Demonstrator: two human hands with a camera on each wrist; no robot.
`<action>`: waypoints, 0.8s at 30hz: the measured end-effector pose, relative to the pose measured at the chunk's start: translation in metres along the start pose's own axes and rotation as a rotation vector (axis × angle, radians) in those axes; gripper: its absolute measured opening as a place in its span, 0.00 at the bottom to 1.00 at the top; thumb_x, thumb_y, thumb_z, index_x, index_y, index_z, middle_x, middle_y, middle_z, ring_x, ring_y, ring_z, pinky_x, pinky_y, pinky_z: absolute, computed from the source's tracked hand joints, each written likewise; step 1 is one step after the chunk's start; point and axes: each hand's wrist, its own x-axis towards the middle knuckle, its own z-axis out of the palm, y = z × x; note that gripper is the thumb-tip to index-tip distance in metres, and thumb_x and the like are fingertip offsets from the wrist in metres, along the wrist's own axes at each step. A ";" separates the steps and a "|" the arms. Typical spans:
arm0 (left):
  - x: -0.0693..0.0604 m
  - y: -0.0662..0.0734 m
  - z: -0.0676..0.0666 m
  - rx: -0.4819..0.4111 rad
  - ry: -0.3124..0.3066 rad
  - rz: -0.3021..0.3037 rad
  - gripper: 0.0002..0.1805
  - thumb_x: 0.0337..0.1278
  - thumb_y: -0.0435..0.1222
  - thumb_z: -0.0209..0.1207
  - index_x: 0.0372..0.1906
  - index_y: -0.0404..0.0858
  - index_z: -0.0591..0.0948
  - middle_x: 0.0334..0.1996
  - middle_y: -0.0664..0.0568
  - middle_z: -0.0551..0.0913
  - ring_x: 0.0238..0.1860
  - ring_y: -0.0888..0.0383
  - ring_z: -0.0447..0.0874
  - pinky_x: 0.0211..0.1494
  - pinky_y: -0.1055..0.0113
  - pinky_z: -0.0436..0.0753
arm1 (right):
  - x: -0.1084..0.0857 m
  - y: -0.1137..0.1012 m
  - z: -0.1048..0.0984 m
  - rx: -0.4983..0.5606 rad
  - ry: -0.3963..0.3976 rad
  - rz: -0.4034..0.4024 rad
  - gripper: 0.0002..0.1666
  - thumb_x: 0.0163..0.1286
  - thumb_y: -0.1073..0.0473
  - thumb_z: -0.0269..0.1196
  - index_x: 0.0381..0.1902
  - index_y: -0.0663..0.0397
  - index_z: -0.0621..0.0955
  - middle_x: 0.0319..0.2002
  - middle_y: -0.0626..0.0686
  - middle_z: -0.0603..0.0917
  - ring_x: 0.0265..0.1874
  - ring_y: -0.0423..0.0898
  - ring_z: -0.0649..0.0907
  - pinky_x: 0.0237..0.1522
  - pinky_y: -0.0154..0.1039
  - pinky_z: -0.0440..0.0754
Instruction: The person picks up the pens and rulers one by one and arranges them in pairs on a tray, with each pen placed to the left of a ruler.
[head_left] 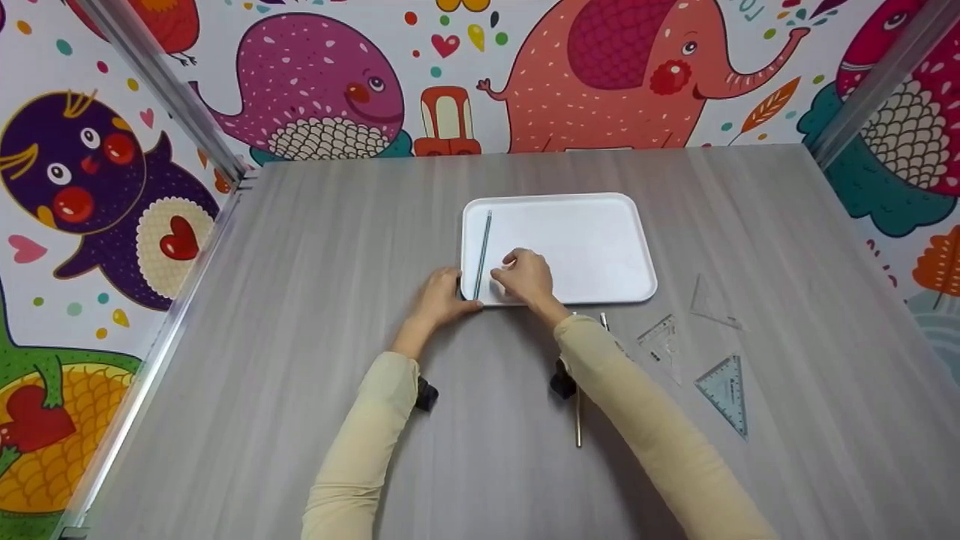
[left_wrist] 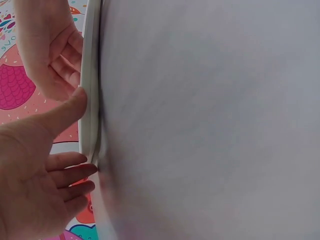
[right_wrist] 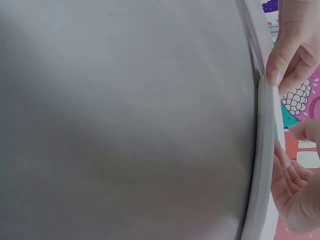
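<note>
A white rectangular tray (head_left: pixel 577 247) lies on the table, its front edge facing me. My left hand (head_left: pixel 439 298) holds its front left corner, thumb on the front rim and fingers along the left side. Inside the tray, near the left rim, lies a slim blue-green pencil (head_left: pixel 482 255), roughly front to back. Just right of the pencil, my right hand (head_left: pixel 527 279) is over the tray's front part with loosely bent fingers. In the right wrist view, that right hand (right_wrist: pixel 302 192) has thumb and fingers apart behind the tray's rim (right_wrist: pixel 262 150), with nothing visible between them.
Right of the tray lie a clear set square (head_left: pixel 712 306), another clear set square (head_left: pixel 662 343) and a bluish set square (head_left: pixel 726 391). A gold-coloured stick (head_left: pixel 578 424) lies partly under my right forearm, beside another thin stick's tip (head_left: pixel 604 321). Patterned walls border the grey table (head_left: pixel 337 225).
</note>
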 end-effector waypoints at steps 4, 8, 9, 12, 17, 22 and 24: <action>0.000 0.000 0.000 -0.001 -0.006 -0.009 0.28 0.37 0.41 0.70 0.45 0.29 0.77 0.43 0.40 0.79 0.48 0.47 0.74 0.53 0.56 0.70 | 0.000 0.003 -0.008 0.003 -0.007 -0.014 0.18 0.52 0.55 0.63 0.37 0.63 0.80 0.27 0.55 0.84 0.20 0.46 0.82 0.32 0.40 0.77; 0.000 0.000 0.000 0.003 -0.012 -0.003 0.28 0.37 0.41 0.70 0.45 0.29 0.77 0.43 0.40 0.79 0.47 0.46 0.74 0.52 0.56 0.71 | -0.001 0.005 -0.017 -0.013 -0.014 -0.036 0.20 0.53 0.55 0.63 0.41 0.63 0.80 0.27 0.55 0.83 0.21 0.47 0.82 0.32 0.41 0.78; 0.000 0.000 0.000 0.005 -0.017 -0.009 0.28 0.38 0.41 0.70 0.45 0.29 0.77 0.43 0.40 0.78 0.48 0.46 0.74 0.53 0.56 0.70 | -0.001 0.006 -0.020 -0.019 -0.016 -0.043 0.20 0.53 0.55 0.63 0.41 0.63 0.80 0.27 0.55 0.83 0.22 0.47 0.82 0.31 0.41 0.78; 0.000 0.000 -0.001 0.006 -0.027 -0.022 0.29 0.38 0.41 0.70 0.47 0.29 0.77 0.44 0.40 0.78 0.49 0.47 0.73 0.54 0.57 0.70 | 0.000 0.009 -0.027 -0.079 -0.001 -0.092 0.21 0.53 0.55 0.63 0.42 0.63 0.80 0.26 0.55 0.83 0.23 0.48 0.80 0.30 0.43 0.77; 0.000 0.001 -0.002 -0.005 -0.029 -0.042 0.30 0.38 0.41 0.70 0.49 0.30 0.76 0.47 0.40 0.77 0.51 0.47 0.72 0.56 0.57 0.69 | 0.001 0.013 -0.038 -0.235 0.040 -0.248 0.20 0.52 0.57 0.61 0.42 0.64 0.80 0.25 0.56 0.82 0.23 0.50 0.79 0.27 0.44 0.76; 0.000 0.000 -0.002 -0.006 -0.029 -0.040 0.30 0.39 0.42 0.70 0.49 0.30 0.76 0.48 0.39 0.77 0.53 0.46 0.71 0.57 0.56 0.68 | -0.003 0.020 -0.044 -0.278 0.045 -0.341 0.20 0.53 0.59 0.61 0.43 0.64 0.79 0.31 0.58 0.81 0.27 0.52 0.80 0.29 0.46 0.77; -0.001 0.001 -0.001 -0.005 -0.032 -0.044 0.31 0.39 0.42 0.69 0.50 0.30 0.75 0.49 0.39 0.76 0.53 0.46 0.71 0.57 0.56 0.68 | -0.005 0.024 -0.046 -0.278 0.046 -0.366 0.21 0.53 0.58 0.62 0.45 0.64 0.78 0.35 0.59 0.81 0.31 0.53 0.81 0.31 0.46 0.78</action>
